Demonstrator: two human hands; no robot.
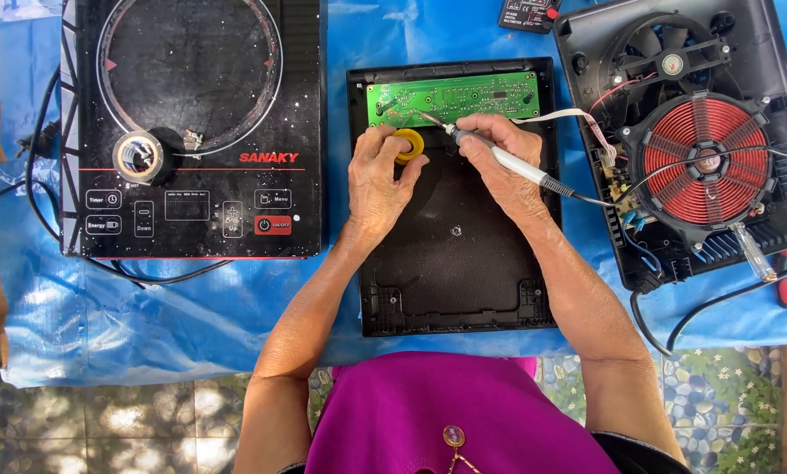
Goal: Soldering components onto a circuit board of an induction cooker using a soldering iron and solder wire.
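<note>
My right hand (492, 154) grips a grey soldering iron (507, 162) like a pen, its tip resting on the lower left edge of a green circuit board (464, 96). The board sits at the top of a black cooker panel (455, 254) lying face down. My left hand (378, 180) rests on that panel and pinches a small yellow ring-shaped tin (409, 140) just below the board. A white ribbon cable (578, 118) runs from the board to the opened cooker on the right.
An intact black induction cooker (196, 127) with a tape roll (138, 157) on it lies at left. At right stands an opened cooker base (701, 132) with a red coil (705, 158) and fan. A screwdriver (755, 253), red-handled pliers (784, 281) and cables lie on the blue tarp (104, 307).
</note>
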